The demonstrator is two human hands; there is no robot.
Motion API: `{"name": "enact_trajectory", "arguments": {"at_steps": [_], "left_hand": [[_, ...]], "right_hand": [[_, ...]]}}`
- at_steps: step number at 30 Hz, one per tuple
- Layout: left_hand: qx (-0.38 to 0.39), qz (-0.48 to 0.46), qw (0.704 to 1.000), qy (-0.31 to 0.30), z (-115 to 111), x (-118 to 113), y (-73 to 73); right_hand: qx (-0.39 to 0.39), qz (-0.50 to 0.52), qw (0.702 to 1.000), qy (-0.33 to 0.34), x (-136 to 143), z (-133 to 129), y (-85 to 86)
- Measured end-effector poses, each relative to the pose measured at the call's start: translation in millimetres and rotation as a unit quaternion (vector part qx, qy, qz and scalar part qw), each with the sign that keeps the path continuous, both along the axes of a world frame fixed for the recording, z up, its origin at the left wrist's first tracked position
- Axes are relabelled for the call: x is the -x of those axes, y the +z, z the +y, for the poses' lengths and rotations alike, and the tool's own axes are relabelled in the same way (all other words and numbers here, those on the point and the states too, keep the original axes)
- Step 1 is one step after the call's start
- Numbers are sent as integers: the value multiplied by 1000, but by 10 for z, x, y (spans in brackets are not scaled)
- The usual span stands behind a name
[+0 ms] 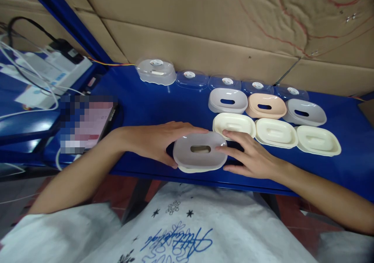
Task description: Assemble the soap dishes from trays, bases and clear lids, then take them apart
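Observation:
A pale grey soap dish tray (187, 159) with an oval slot sits over a cream base (193, 170) near the table's front edge. My left hand (153, 140) grips it from the left, its thumb low at the near corner and its fingers along the far rim. On the other side, my right hand (253, 157) has its fingers spread, one fingertip over the right rim. Just beyond that hand stand three cream bases (276, 132) in a row. Behind them are two grey slotted trays (228, 95) and a peach slotted tray (274, 111).
Several clear lids (191, 83) with round stickers line the back of the blue table (163, 103); a clear-covered soap dish (156, 74) stands at their left end. A tablet-like device (99, 119), partly pixelated, and a power strip (67, 76) with cables lie left. Cardboard (181, 29) covers the back.

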State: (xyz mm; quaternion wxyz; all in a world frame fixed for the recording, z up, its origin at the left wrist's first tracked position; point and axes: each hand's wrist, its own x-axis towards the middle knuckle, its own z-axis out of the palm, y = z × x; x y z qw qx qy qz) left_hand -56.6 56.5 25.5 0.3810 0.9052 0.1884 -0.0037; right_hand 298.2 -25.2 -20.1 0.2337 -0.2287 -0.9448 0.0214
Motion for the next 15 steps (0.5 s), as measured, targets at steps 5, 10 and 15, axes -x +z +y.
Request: {"name": "enact_trajectory", "arguments": {"at_steps": [5, 10, 15], "left_hand": [[-16, 15, 1000, -4, 2, 59, -12], [-13, 32, 999, 4, -9, 64, 19], [-10, 21, 1000, -6, 2, 51, 46]], "right_hand": [[18, 16, 1000, -5, -10, 9, -11], [26, 5, 1000, 12, -4, 4, -7], [27, 7, 999, 20, -3, 13, 4]]}}
